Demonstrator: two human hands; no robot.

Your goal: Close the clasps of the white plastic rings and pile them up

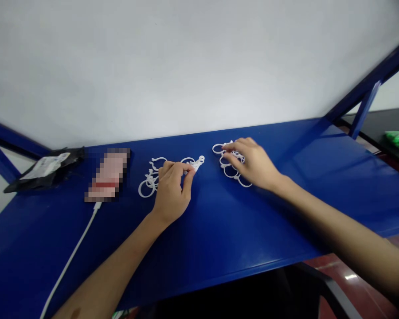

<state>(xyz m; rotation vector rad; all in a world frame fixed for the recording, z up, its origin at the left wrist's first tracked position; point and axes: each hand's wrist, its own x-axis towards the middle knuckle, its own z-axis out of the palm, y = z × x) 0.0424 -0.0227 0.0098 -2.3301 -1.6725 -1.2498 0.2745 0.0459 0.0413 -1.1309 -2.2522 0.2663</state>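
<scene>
White rings: two loose piles, left pile (pixel 150 178) and right pile (pixel 224 165), overlapping beyond our count, nearer the table's (pixel 226 230) back edge.
Left grip: our left hand (pixel 173 188) pinches one white piece (pixel 199 162).
Right grip: our right hand (pixel 254 161) reaches into the right pile; whether clamped, we cannot tell.
Handling: apparently mid-pick; overlapping loops call for gentleness.
Left edge: one blurred pink slab (pixel 109 170), one cable (pixel 69 259), one black package (pixel 58 170).

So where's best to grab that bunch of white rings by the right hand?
I'd pinch the bunch of white rings by the near rim of its nearest ring, coming from the front of the table. That ring pokes out past the right hand, and its thin band should suit thumb and finger.
</scene>
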